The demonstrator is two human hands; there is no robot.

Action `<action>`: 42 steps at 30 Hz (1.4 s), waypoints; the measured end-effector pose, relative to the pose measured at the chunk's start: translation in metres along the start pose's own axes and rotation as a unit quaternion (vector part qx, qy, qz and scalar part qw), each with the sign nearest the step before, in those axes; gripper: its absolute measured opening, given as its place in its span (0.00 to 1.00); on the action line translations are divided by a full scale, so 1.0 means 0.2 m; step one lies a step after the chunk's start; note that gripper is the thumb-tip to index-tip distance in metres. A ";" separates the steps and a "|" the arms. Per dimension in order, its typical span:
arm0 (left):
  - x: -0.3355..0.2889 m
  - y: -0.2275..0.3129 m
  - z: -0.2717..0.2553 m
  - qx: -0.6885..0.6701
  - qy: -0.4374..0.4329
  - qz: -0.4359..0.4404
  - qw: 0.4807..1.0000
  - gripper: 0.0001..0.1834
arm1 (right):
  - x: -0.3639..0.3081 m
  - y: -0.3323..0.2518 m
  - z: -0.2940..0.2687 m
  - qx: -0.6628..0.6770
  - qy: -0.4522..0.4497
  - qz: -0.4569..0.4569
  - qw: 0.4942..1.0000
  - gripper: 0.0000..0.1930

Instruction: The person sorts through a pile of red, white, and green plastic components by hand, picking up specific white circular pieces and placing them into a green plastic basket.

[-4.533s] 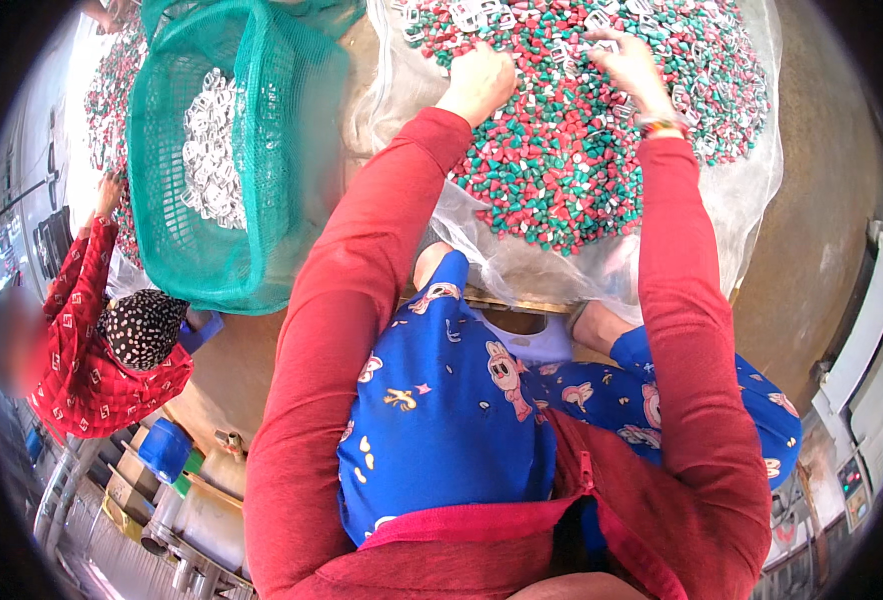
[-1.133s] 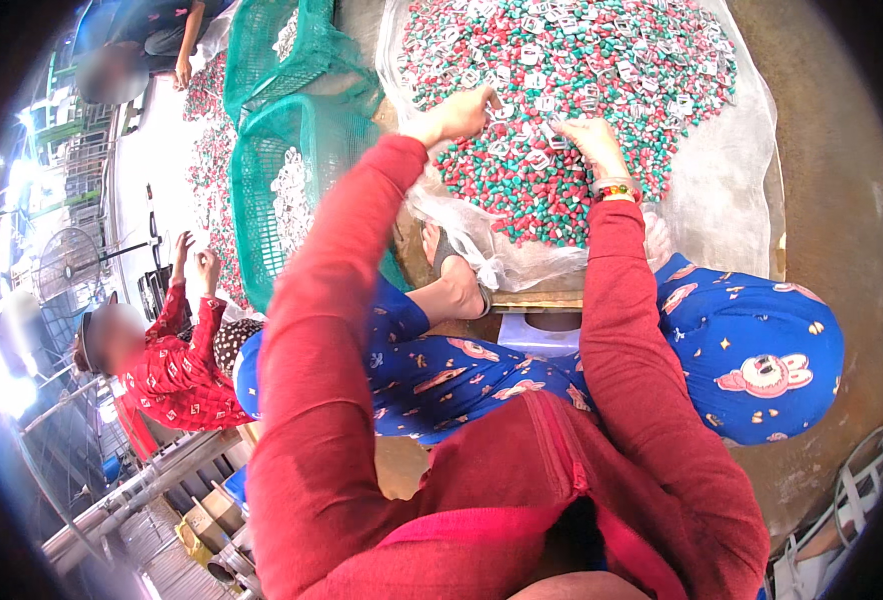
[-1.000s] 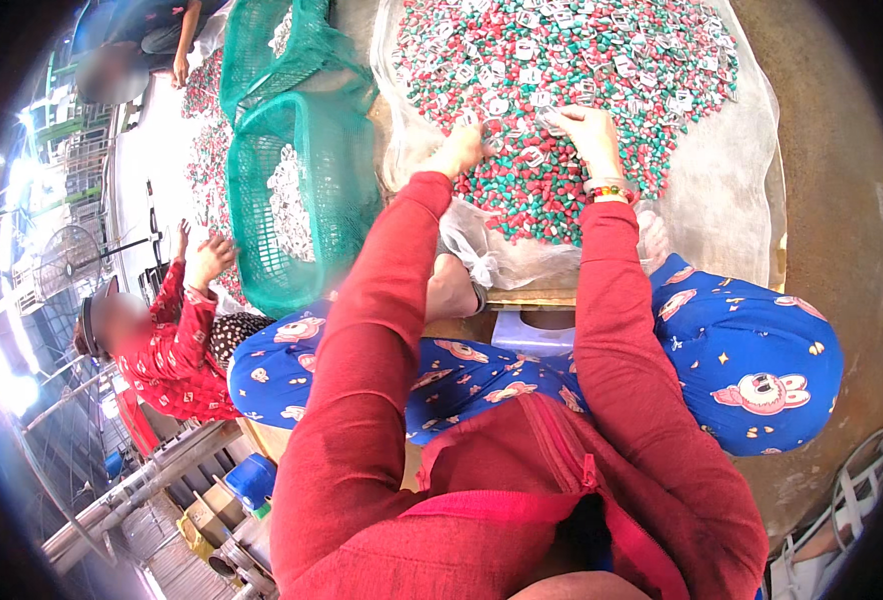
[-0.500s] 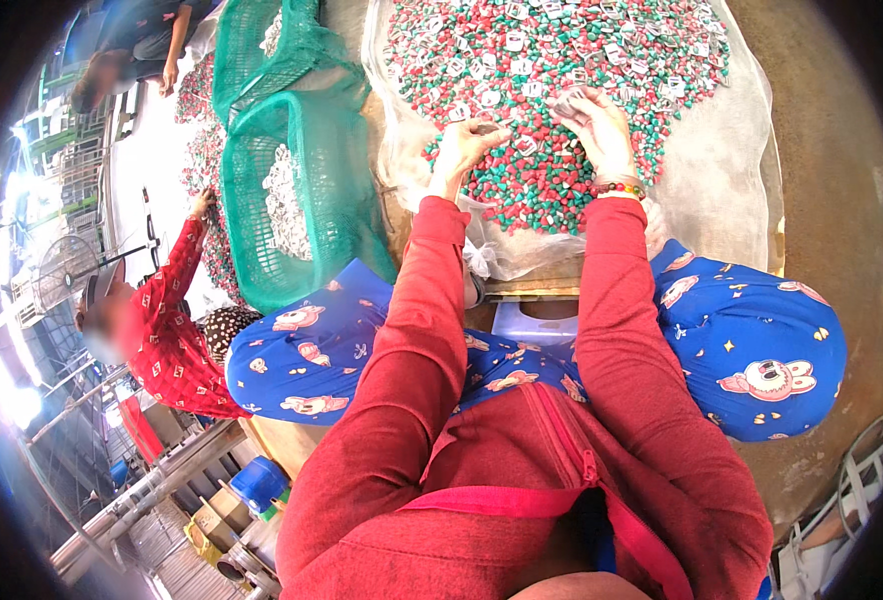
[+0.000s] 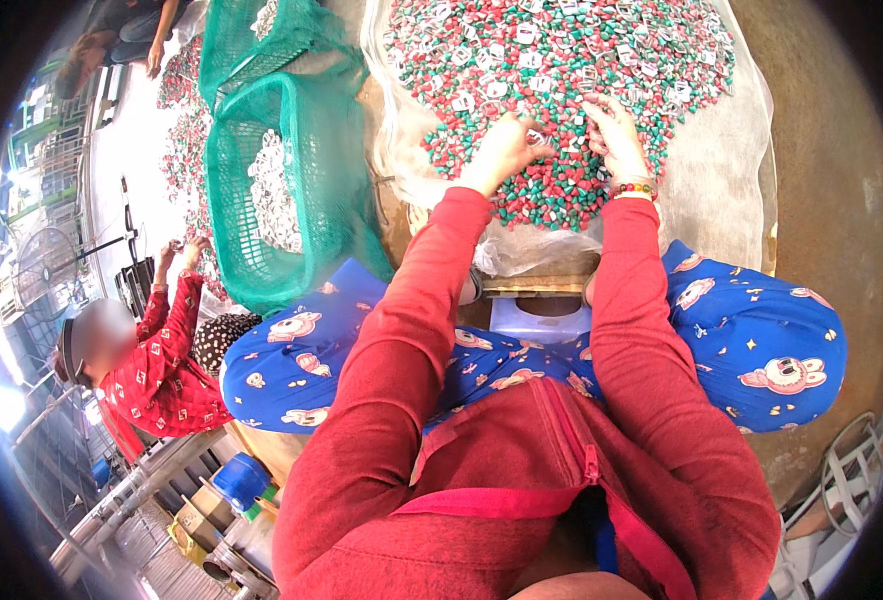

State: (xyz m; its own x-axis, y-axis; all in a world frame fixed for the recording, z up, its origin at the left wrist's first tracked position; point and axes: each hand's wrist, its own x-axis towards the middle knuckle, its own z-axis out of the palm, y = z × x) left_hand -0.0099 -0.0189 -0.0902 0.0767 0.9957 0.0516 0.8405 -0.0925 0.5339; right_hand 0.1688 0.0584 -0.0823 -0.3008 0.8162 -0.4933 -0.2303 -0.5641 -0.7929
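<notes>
A wide pile of small red and green chips point(image 5: 552, 205), mixed with many silver buckle-like metal pieces point(image 5: 529, 60), lies in front of me on a pale mesh cloth point(image 5: 712, 195). My left hand point(image 5: 507, 152) is over the near left part of the pile, fingers curled, with a silver buckle point(image 5: 537, 138) at its fingertips. To its right, my right hand point(image 5: 617, 140), with a beaded bracelet at the wrist, has its fingers bent together low over the chips. Anything between those fingertips is too small to make out.
Left of the pile stand green baskets lined with green netting point(image 5: 327, 190); silver pieces point(image 5: 277, 200) lie in the nearer one. Further left, a person in a red patterned top point(image 5: 167, 370) reaches to another chip pile point(image 5: 187, 150). A lilac plastic stool point(image 5: 537, 320) shows between my knees.
My left hand has moved right, closer to the right hand. My right hand has shifted slightly right and lower, and the pale pieces at its fingertips no longer show. The person at left has both hands raised together.
</notes>
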 end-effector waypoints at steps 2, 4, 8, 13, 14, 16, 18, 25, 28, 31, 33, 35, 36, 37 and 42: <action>0.00 -0.04 0.07 0.015 0.001 -0.036 0.999 0.18 | -0.03 -0.01 0.01 -0.010 -0.020 -0.003 1.000 0.14; 0.03 -0.09 0.02 0.029 0.007 -0.115 0.993 0.15 | -0.06 -0.03 0.06 -0.161 -0.036 -0.006 0.986 0.12; 0.11 -0.15 -0.18 -0.189 0.104 -0.108 0.971 0.12 | 0.08 0.18 0.02 -0.485 -0.088 -0.155 0.856 0.15; 0.08 -0.12 -0.41 -0.746 0.114 -0.207 0.623 0.08 | -0.03 0.26 0.18 -0.588 0.090 -0.170 0.786 0.10; 0.08 -0.11 -0.42 -0.774 0.129 -0.199 0.587 0.08 | -0.02 0.28 0.17 -0.587 0.085 -0.172 0.786 0.10; 0.10 -0.10 -0.42 -0.760 0.134 -0.225 0.595 0.10 | 0.00 0.32 0.13 -0.564 0.104 -0.185 0.798 0.10; 0.13 -0.14 -0.40 -0.745 0.136 -0.251 0.603 0.12 | 0.01 0.30 0.12 -0.504 0.102 -0.137 0.847 0.12; 0.03 -0.49 0.03 0.090 0.014 -0.270 0.959 0.28 | 0.06 0.06 0.13 -0.285 0.081 -0.183 0.937 0.16; 0.00 -0.49 0.03 0.027 0.069 -0.213 0.974 0.20 | 0.00 0.00 0.16 -0.282 0.033 -0.075 0.956 0.15; 0.06 -0.23 -0.09 -0.536 0.102 -0.345 0.764 0.12 | 0.09 0.08 0.01 -0.306 0.024 -0.215 0.927 0.16; 0.00 -0.26 -0.17 -0.811 0.083 -0.256 0.520 0.10 | 0.03 0.04 0.06 -0.220 0.046 -0.100 0.969 0.15; -0.03 -0.30 -0.18 -0.904 0.059 -0.157 0.393 0.09 | 0.01 0.00 0.09 -0.067 0.007 -0.010 0.998 0.13; -0.02 -0.29 -0.17 -0.947 0.060 -0.083 0.305 0.07 | 0.01 0.00 0.08 0.073 -0.049 0.009 0.996 0.10; -0.01 -0.28 -0.17 -0.976 0.059 -0.007 0.212 0.06 | 0.01 0.01 0.08 0.146 -0.063 0.007 0.987 0.08; 0.13 -0.23 -0.25 -0.968 0.059 -0.074 0.231 0.13 | -0.01 -0.10 0.13 0.199 -0.111 0.002 0.974 0.06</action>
State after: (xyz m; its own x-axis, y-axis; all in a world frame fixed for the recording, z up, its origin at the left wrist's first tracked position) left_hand -0.0744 0.0112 -0.0711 0.0124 0.9919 -0.1267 -0.9958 0.0008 -0.0915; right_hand 0.1506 0.0646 -0.0554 -0.4849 0.7918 -0.3715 -0.5560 -0.6069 -0.5679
